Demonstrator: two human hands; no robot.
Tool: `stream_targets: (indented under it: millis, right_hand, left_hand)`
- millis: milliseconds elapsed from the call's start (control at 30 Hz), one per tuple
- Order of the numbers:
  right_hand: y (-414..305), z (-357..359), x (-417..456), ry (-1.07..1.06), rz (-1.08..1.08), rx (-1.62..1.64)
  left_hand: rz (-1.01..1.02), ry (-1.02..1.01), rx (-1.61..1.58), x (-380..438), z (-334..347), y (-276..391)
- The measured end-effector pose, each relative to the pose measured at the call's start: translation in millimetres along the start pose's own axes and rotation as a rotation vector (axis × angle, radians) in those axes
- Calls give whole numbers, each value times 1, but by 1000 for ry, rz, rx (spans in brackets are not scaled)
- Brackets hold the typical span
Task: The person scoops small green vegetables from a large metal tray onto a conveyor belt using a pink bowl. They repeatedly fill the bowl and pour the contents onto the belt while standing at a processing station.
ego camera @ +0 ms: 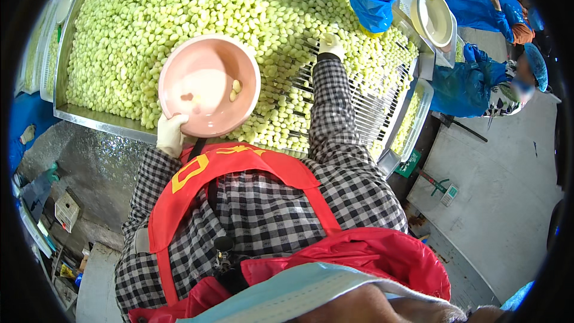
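Observation:
My left hand [171,133], in a pale glove, grips the near rim of a pink plastic basin [202,85]. A few yellowish fruits lie inside the basin, which is held above a large heap of green grapes [134,31]. My right hand [331,46], gloved too, reaches forward among the grapes over the metal bar grate [367,110]; its fingers are curled, and whether they hold a grape cannot be told. The grapes fill a wide metal tray [107,130] and spread onto the grate.
Across the grate a co-worker's blue sleeve [372,0] reaches in. A cream basin [432,18] is at the upper right, near other people in blue. A white plastic crate [419,121] of grapes stands right of the grate. More crates [49,54] stand at the left.

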State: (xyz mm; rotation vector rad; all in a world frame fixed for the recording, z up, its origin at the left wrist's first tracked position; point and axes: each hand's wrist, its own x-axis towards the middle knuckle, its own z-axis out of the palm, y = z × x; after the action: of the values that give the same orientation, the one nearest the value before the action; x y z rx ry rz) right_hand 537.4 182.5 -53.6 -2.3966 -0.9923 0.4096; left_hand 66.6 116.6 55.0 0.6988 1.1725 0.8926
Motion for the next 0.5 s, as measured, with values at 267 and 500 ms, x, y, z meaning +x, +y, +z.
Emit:
stream_targets:
  millis: [267, 500]
  right_hand:
    - [29, 15, 46, 96, 66, -83]
    - [-14, 15, 32, -155, 358, 1020]
  left_hand:
    - [4, 14, 103, -4, 0, 12]
    - [-14, 56, 92, -5, -3, 19]
